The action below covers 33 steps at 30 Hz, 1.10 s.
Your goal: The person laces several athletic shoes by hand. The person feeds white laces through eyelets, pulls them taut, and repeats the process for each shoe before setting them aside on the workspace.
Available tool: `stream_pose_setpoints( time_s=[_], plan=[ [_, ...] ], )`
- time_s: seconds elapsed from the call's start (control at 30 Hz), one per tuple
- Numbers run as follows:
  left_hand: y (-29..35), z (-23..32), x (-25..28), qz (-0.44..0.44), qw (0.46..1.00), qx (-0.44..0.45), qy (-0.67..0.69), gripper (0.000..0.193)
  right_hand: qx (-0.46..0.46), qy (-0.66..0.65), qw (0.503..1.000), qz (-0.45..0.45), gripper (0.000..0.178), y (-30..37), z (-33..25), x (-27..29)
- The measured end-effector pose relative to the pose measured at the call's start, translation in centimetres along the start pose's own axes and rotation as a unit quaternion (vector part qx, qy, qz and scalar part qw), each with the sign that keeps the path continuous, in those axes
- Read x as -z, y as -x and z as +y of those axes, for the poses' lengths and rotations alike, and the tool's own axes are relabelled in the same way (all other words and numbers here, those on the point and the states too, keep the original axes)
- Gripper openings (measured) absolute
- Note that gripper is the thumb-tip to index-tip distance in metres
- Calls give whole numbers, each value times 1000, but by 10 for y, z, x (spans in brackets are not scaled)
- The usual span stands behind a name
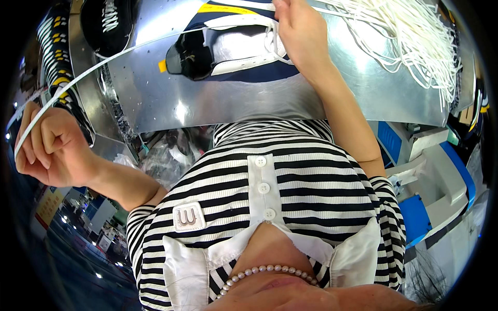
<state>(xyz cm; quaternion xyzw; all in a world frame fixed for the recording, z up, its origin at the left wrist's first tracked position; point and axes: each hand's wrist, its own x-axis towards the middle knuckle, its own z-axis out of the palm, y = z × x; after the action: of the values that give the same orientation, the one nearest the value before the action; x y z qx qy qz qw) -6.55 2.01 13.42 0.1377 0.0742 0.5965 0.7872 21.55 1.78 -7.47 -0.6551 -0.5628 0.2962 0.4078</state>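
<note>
- Your left hand (57, 145) curls its fingers around a long, flat white lace (83, 73).
- Your right hand (306, 39) is at a navy-and-white shoe (236, 46); I cannot tell whether its fingers pinch.
- The shoe lies on the shiny metal bench (280, 98).

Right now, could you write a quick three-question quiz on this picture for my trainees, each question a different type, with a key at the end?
1. Which hand is at the white lace, away from the shoe?
2. True or false: the pile of laces lies toward the right end of the metal table.
3. What colour is the tab at the shoe's heel? A) red B) yellow C) green

Key:
1. The left hand.
2. True.
3. B
</note>
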Motion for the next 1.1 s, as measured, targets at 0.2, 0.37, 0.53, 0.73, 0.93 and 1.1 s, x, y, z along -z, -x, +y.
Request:
stream_pose_setpoints(
  time_s=[0.2, 0.37, 0.53, 0.73, 0.93, 1.1],
  plan=[
    [23, 45, -6, -2, 995, -81, 62, 22, 73, 46, 995, 59, 20, 2, 6, -7],
    [29, -54, 53, 70, 647, -104, -752, 13, 30, -14, 999, 21, 19, 1, 3, -1],
    [23, -148, 98, -136, 394, -96, -904, 13, -26, -261, 965, -14, 19, 5, -5, 17],
    [11, -150, 123, -71, 455, -47, -887, 18, 39, -127, 986, -102, 18, 58, -25, 46],
    [6, -148, 124, -32, 434, -24, -900, 26, 44, -52, 985, -156, 23, 68, -18, 38],
    [3, -141, 126, -32, 473, 18, -880, 22, 55, -18, 983, -173, 24, 60, -15, 33]
  ],
)
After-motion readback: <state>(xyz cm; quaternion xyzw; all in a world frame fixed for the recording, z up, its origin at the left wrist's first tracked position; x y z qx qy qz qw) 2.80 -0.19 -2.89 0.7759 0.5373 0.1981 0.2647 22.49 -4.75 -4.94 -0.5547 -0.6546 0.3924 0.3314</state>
